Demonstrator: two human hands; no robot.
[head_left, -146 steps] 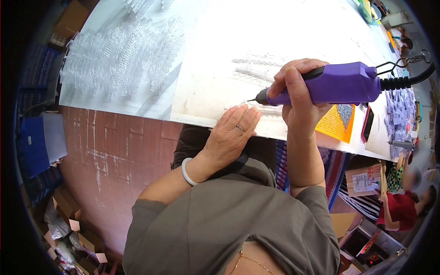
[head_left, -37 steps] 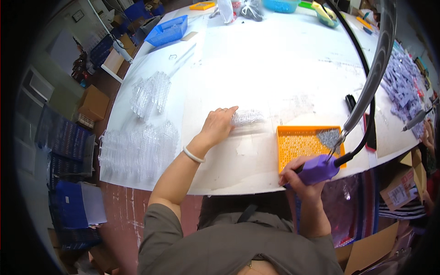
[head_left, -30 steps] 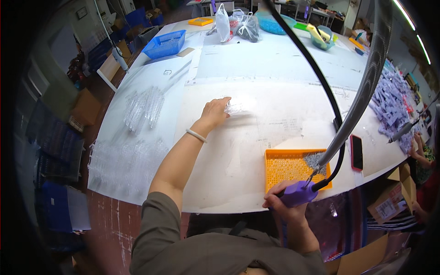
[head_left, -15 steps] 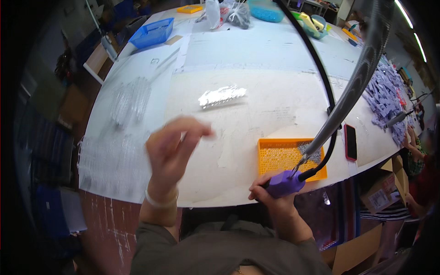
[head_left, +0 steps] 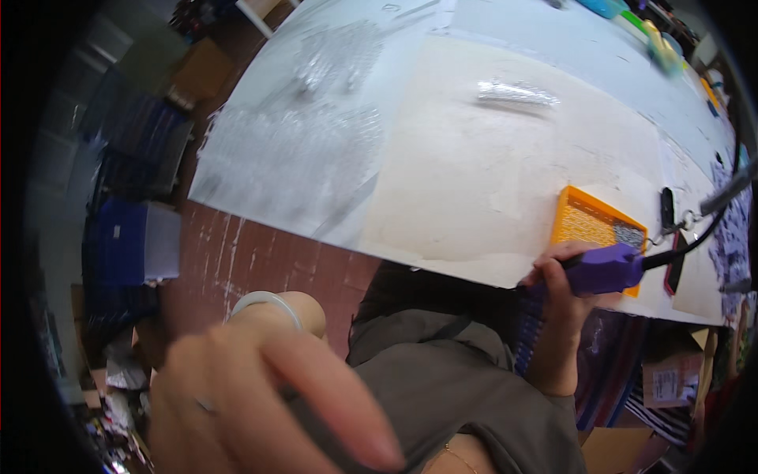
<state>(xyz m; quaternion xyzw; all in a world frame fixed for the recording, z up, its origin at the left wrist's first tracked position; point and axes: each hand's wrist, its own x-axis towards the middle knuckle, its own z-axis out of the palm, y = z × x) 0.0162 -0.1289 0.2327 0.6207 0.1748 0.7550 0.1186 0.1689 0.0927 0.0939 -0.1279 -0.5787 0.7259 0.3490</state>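
Close to the camera, the left hand (head_left: pixel 260 395) is lifted off the surface (head_left: pixel 505 158), blurred and large in the view, fingers spread and loosely extended with nothing in them; a pale bangle (head_left: pixel 264 302) sits on its wrist. It is well apart from everything on the surface, so it plays no part in holding anything just now.

Over at the near edge of the surface, the right hand (head_left: pixel 557 276) is curled tightly around one purple handheld tool (head_left: pixel 604 270), gripped like a thick pen, tip pointing back toward the person's body, probably so the tip can be steered finely. A dark cable (head_left: pixel 695 237) runs from the tool's rear up and away to the right, which keeps it clear of the work area.

Just beyond that hand lies one orange tray (head_left: pixel 592 225), filled with small pale grains, placed within easy reach of the tool. Farther off, near the middle of the surface, rests one small clear glittering strip (head_left: pixel 517 93). On the left, a broad spread of clear packets (head_left: pixel 292 150) covers the surface; they are too blurred to count. One dark phone-like slab (head_left: pixel 667 207) lies beside the tray.
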